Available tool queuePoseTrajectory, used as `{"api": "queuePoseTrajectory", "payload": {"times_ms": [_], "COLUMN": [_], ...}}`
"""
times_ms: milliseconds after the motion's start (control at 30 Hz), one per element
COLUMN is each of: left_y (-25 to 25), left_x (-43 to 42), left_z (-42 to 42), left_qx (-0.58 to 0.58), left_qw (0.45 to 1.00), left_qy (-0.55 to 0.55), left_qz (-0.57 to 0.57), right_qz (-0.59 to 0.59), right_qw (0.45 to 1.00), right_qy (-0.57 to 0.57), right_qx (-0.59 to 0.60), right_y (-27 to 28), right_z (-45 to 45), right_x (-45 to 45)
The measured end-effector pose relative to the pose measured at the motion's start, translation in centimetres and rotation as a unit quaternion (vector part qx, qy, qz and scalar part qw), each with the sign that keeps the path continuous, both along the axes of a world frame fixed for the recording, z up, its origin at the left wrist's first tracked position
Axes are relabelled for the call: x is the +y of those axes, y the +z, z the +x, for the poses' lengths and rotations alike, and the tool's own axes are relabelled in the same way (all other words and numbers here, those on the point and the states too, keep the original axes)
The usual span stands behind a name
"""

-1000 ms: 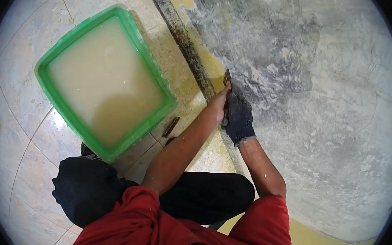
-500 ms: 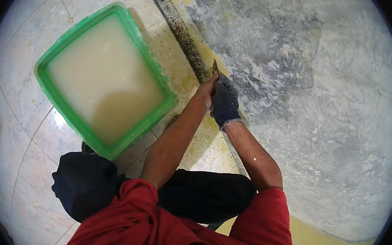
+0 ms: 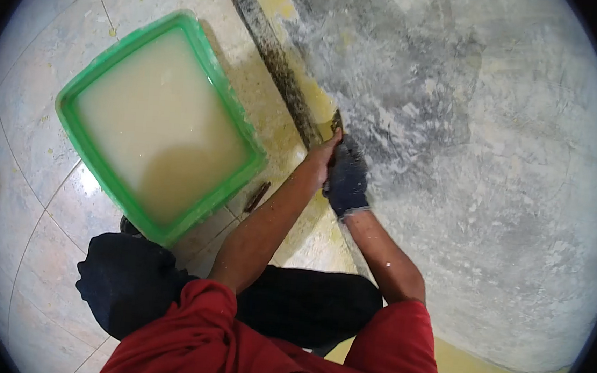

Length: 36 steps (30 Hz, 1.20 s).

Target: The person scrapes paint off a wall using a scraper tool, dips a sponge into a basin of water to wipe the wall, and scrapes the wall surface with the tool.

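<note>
**Tool (image 3: pixel 337 118) at the yellow edge, both hands close in behind it**

And here you are, arms stretched out ahead, with your two hands meeting at the tool! Your right hand (image 3: pixel 347 180), in a dark knitted glove, is closed around it, knuckles toward the patchy grey surface (image 3: pixel 517 176). Your left hand (image 3: pixel 320 155), bare, presses in alongside the glove, its fingers reaching up near the base of the narrow, dark tip; whether they pinch the tool or only brace it, I cannot tell from here.

Look at that tip: it points away from you, right where the yellow strip (image 3: pixel 315 93) borders the grey. Whether it touches the surface is too small to tell. Just to the left runs the dark, speckled band (image 3: pixel 275 56), slanting past your bare fingers.

Over on your left, the green basin (image 3: pixel 111 191) sits on the tiled floor (image 3: pixel 45 237), tilted across the view and holding cloudy, beige liquid (image 3: pixel 157 109), with a shadow over its near part. Between basin and left forearm, a brown strip (image 3: pixel 257 196) lies on the floor. Closest in, there's your red shirt (image 3: pixel 284 364) and your dark trousers (image 3: pixel 314 303), knees bent!
</note>
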<state>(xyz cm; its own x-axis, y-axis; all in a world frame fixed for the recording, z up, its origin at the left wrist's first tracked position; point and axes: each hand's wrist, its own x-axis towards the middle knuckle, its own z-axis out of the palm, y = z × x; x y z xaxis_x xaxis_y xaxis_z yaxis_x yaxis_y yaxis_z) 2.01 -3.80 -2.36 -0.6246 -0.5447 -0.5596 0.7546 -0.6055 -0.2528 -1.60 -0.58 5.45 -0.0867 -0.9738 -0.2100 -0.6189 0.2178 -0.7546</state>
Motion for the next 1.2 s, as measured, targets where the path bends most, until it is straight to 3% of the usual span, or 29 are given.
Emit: {"api": "queuePoseTrajectory", "payload": {"times_ms": [33, 67, 133, 200, 267, 300, 333, 367, 400, 467, 500, 533, 600, 667, 700, 800, 833, 900, 933, 967, 1000, 1067, 1200], "left_y": [-1.3, -2.6, -0.9, 1.3, 0.0, -0.1, -0.4, -1.4, -1.6, -2.0, -1.0, -0.5, 0.3, -1.5, -1.7, -1.8, 0.0, 2.0, 1.7, 0.8, 0.2, -0.4, 0.0], "left_x": [-0.6, -0.3, 0.9, 1.0, 0.4, 0.2, -0.3, -0.1, -0.2, 0.5, 0.0, 0.0, -0.2, -1.2, -1.3, -0.6, 0.2, 0.6, 0.4, 0.2, -0.2, -0.3, 0.3], "left_z": [0.6, 0.8, 2.7, 2.2, 0.0, 0.2, 0.7, 1.6, 1.6, 1.1, 1.0, 0.7, 0.2, 0.9, 2.3, 2.0, 2.0, 0.9, 0.8, 1.4, 2.1, 2.4, 1.3], "left_qx": [0.042, 0.084, 0.087, 0.001, 0.018, 0.015, 0.009, 0.063, 0.062, 0.066, 0.021, 0.023, 0.013, 0.003, 0.042, 0.094, 0.046, -0.004, 0.002, 0.03, 0.058, 0.085, 0.031], "left_qw": [0.998, 0.994, 0.994, 0.999, 0.999, 0.999, 0.999, 0.996, 0.997, 0.992, 0.999, 0.999, 1.0, 0.998, 0.997, 0.995, 0.999, 1.0, 1.0, 0.999, 0.998, 0.996, 0.999], "left_qy": [0.01, 0.014, -0.013, -0.023, -0.01, 0.002, 0.015, 0.011, 0.011, 0.045, -0.034, -0.032, 0.007, 0.042, 0.04, 0.035, 0.019, 0.024, 0.022, 0.024, 0.027, 0.026, 0.026], "left_qz": [-0.034, -0.061, -0.067, -0.034, -0.05, -0.04, -0.03, -0.056, -0.054, -0.093, -0.03, -0.03, -0.026, -0.036, -0.053, -0.028, -0.023, -0.019, -0.018, -0.009, -0.002, 0.013, 0.0], "right_qz": [0.003, 0.002, -0.101, -0.035, -0.024, -0.028, -0.087, -0.137, -0.136, -0.017, 0.019, 0.054, -0.016, -0.032, -0.056, -0.016, 0.026, 0.029, 0.029, 0.038, 0.043, 0.068, 0.028], "right_qw": [0.985, 0.985, 0.994, 0.996, 0.994, 0.994, 0.993, 0.958, 0.959, 0.984, 0.99, 0.993, 0.995, 0.984, 0.967, 0.963, 0.995, 0.973, 0.974, 0.999, 0.97, 0.99, 0.997], "right_qy": [0.007, 0.008, 0.036, 0.026, -0.031, -0.028, 0.056, 0.133, 0.133, 0.066, 0.042, 0.017, -0.04, 0.075, 0.132, 0.148, 0.045, -0.097, -0.098, -0.017, 0.066, 0.029, 0.029], "right_qx": [0.174, 0.17, 0.032, 0.077, -0.105, -0.103, 0.056, 0.213, 0.212, 0.162, 0.13, 0.1, -0.093, 0.161, 0.211, 0.225, 0.082, -0.205, -0.2, 0.015, 0.23, 0.122, 0.066], "right_y": [-0.7, -1.8, -3.9, -2.3, -1.2, -1.2, -1.6, -2.0, -2.0, -1.5, -1.0, -0.5, -0.6, -0.3, -1.7, -3.2, -1.2, -1.0, -0.5, -0.2, 0.0, -2.3, -1.3], "right_z": [0.7, 0.5, 0.1, -0.5, -0.7, -0.4, 0.2, 0.5, 0.8, 0.6, 0.5, 0.3, 0.5, 1.2, 0.8, -0.5, 0.3, -0.3, -0.3, -0.1, 0.5, -0.1, -0.3], "right_x": [-0.5, -0.6, 0.0, 0.4, 0.3, -0.1, -0.5, -0.5, -0.7, -0.5, -0.4, -0.1, -0.6, -1.8, -2.5, -1.9, -0.9, -0.2, -0.4, -0.7, -1.2, -1.3, -0.4]}}
